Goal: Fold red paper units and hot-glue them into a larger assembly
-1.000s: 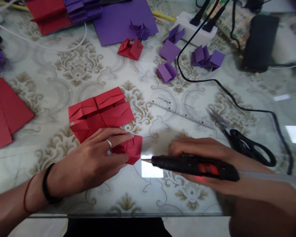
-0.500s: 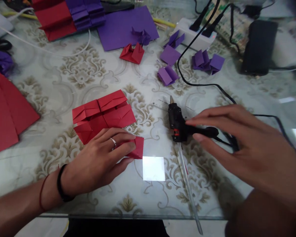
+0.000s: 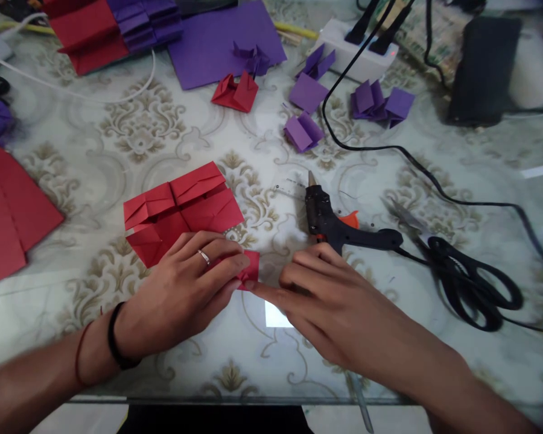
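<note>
My left hand (image 3: 196,289), a ring on one finger, is closed over a small folded piece of red paper (image 3: 252,263) and hides most of it. From the right, my right hand (image 3: 328,295) reaches one outstretched finger to the same piece's lower edge; its other fingers are curled and its thumb is hidden. Just beyond my left hand lies a larger red folded-paper panel (image 3: 181,208), partly covered. Beyond my right hand rests a black glue gun (image 3: 319,211) with an orange trigger, nozzle pointing away. Its clear glue stick (image 3: 358,401) passes under my right forearm and over the table edge.
Black-handled scissors (image 3: 470,283) lie at the right beside the glue gun's cable (image 3: 389,147). Further back are purple folded pieces (image 3: 303,131), a red folded piece (image 3: 235,93), a purple sheet (image 3: 208,54), a power strip (image 3: 357,54) and a phone (image 3: 484,72). Red sheets (image 3: 18,217) lie left.
My right hand has left the glue gun's handle and moved left to the small red piece, bringing the scissors and orange trigger into view. My left hand stays on that piece.
</note>
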